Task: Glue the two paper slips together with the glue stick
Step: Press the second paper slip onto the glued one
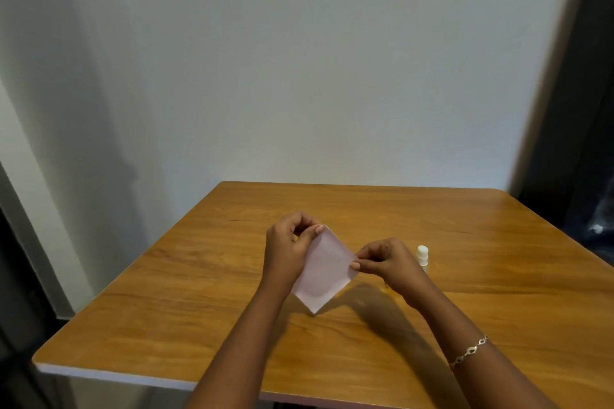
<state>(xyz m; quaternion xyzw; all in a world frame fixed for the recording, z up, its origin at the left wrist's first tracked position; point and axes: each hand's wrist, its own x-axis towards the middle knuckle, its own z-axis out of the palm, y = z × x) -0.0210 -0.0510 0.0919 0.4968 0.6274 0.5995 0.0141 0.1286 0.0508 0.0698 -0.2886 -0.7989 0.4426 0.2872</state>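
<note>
A pale pink square of paper [325, 271] hangs above the table, turned like a diamond. My left hand [290, 249] pinches its top corner between thumb and fingers. My right hand [387, 262] pinches its right corner. Whether this is one slip or two pressed together, I cannot tell. The white glue stick [422, 255] stands upright on the table just behind my right hand, partly hidden by it.
The wooden table [199, 309] has a white edge at the near left and stands against a plain white wall [299, 76]. A dark opening lies at the far right. A bracelet sits on my right wrist.
</note>
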